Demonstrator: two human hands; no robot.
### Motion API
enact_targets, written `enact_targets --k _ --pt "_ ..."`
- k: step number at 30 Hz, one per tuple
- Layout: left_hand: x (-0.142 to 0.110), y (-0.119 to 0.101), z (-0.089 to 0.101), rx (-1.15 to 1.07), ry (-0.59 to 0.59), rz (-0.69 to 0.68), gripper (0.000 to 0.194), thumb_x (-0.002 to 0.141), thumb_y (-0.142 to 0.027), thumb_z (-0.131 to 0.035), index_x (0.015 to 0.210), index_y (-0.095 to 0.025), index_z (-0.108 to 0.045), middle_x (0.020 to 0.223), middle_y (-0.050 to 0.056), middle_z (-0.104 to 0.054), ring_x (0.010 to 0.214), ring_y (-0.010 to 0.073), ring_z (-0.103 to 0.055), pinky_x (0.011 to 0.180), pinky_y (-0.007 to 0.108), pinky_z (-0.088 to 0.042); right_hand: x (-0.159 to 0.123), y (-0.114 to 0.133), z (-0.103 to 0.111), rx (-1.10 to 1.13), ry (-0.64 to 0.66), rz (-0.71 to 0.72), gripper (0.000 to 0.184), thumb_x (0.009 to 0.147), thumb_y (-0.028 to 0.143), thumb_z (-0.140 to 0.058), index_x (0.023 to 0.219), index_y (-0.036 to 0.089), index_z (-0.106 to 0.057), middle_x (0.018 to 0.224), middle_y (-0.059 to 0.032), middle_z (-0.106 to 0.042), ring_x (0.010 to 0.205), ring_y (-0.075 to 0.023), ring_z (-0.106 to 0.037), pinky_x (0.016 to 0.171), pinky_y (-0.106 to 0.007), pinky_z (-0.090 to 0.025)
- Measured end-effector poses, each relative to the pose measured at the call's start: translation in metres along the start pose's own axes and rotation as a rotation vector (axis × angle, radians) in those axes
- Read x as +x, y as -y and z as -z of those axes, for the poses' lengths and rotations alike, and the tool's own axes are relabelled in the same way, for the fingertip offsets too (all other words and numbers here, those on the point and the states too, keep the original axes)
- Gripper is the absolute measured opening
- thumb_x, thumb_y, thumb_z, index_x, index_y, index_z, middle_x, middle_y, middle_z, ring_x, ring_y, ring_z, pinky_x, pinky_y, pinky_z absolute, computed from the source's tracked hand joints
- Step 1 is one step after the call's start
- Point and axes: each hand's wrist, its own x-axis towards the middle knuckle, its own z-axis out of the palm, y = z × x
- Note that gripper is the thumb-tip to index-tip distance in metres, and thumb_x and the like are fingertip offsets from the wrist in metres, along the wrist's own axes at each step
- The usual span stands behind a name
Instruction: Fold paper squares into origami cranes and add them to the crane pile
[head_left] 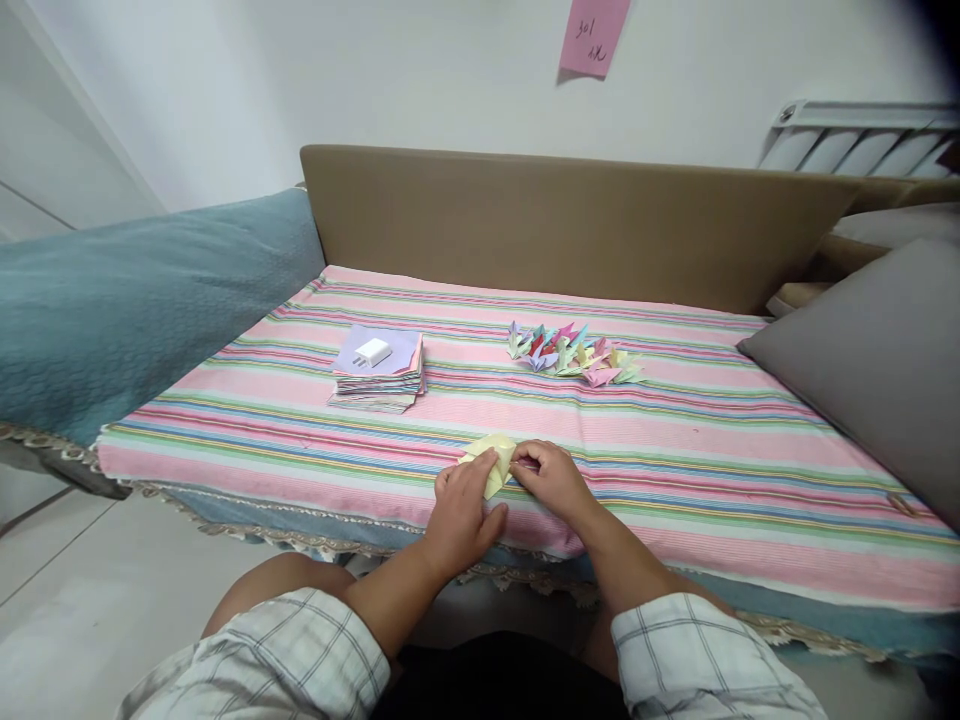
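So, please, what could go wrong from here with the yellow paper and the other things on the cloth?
The striped cloth looks soft, so the yellow paper could crease unevenly under the left hand and right hand.

The paper stack is uneven at its edges; a bump might make it slide, along with the white plug adapter on top.

The paper cranes sit close together, so a careless reach might crush some.
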Motion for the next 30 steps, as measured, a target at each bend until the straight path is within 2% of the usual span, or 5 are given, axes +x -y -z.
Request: enact_targets --k 6,11,22,26,30 --pt "0.005 -0.005 0.003 -0.056 0.01 0.047 0.055 0.08 -0.026 -0.05 0.134 -0.022 -0.037 0.132 0.009 -0.05 0.115 0.0254 -0.045 0.091 0.039 -0.031 -0.002 -0.003 -0.007 -0.197 0.01 0.064 0.01 0.08 0.022 -0.054 0.081 0.023 -0.064 0.093 -0.0021 -0.066 0.091 -0.0207 -0.055 0.082 -0.035 -0.035" --pt "0.014 0.001 0.006 0.015 -0.042 0.134 0.044 0.085 -0.022 -0.041 0.13 -0.019 -0.043 0.114 0.008 -0.063 0.097 0.0234 -0.053 0.082 0.04 -0.033 -0.003 -0.004 -0.011 -0.262 0.022 0.108 0.014 0.082 0.022 -0.052 0.089 0.024 -0.064 0.1 -0.0041 -0.064 0.094 -0.0224 -0.052 0.083 -0.037 -0.034" --pt "0.032 0.018 0.012 -0.039 -0.022 0.264 0.056 0.075 -0.022 -0.061 0.128 -0.027 -0.045 0.094 0.002 -0.066 0.092 0.0223 -0.054 0.081 0.039 -0.032 -0.002 -0.008 -0.014 -0.249 0.05 0.143 0.028 0.084 0.02 -0.05 0.109 0.024 -0.062 0.107 -0.0054 -0.062 0.1 -0.0228 -0.049 0.087 -0.038 -0.036" --pt "0.037 0.021 0.017 -0.072 0.026 0.229 0.052 0.077 -0.021 -0.061 0.126 -0.028 -0.047 0.093 0.0 -0.066 0.095 0.0199 -0.055 0.09 0.039 -0.027 -0.003 -0.008 -0.015 -0.274 0.053 0.141 0.028 0.085 0.02 -0.049 0.11 0.024 -0.062 0.107 -0.0055 -0.062 0.099 -0.0222 -0.049 0.085 -0.036 -0.036" --pt "0.039 0.029 0.02 -0.122 0.117 0.085 0.05 0.082 -0.018 -0.051 0.13 -0.026 -0.041 0.099 0.002 -0.065 0.099 0.0193 -0.054 0.097 0.04 -0.024 -0.002 -0.01 -0.016 -0.293 0.062 0.137 0.029 0.086 0.02 -0.048 0.111 0.025 -0.061 0.108 -0.0054 -0.061 0.1 -0.0219 -0.049 0.084 -0.036 -0.035"
